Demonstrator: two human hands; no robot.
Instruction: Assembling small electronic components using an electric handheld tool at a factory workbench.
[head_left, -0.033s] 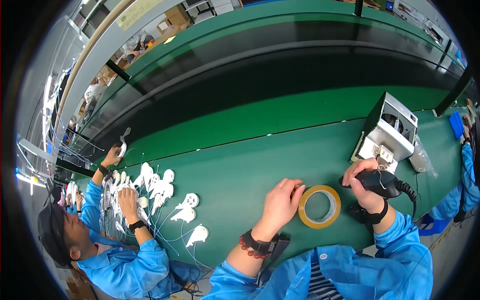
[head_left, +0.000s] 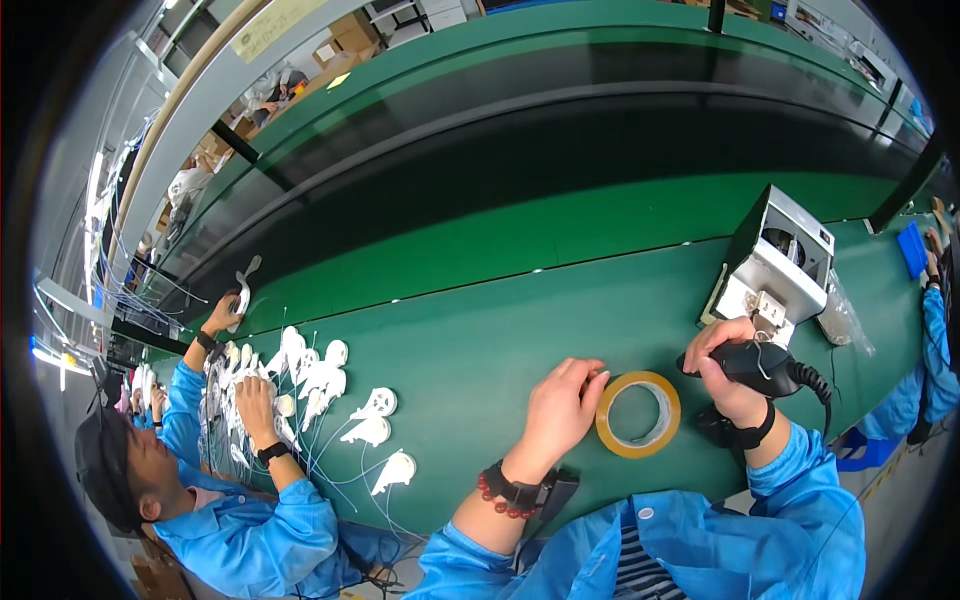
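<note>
My right hand is wrapped round a black handheld tool with a coiled cord trailing right; its exact kind I cannot make out. It is held over the table, just in front of a metal-cased unit. My left hand rests on the green table with its fingers extended and thumb slightly apart, holding nothing visible. Right beside its thumb lies a roll of yellow-brown tape, flat on its side. Below the tool, a black object is partly hidden by my right wrist.
To the left, a co-worker in blue handles a pile of white, cabled parts. A clear plastic bag lies beside the metal unit. Another person's sleeve and a blue tray are at the far right. A dark belt runs beyond the table.
</note>
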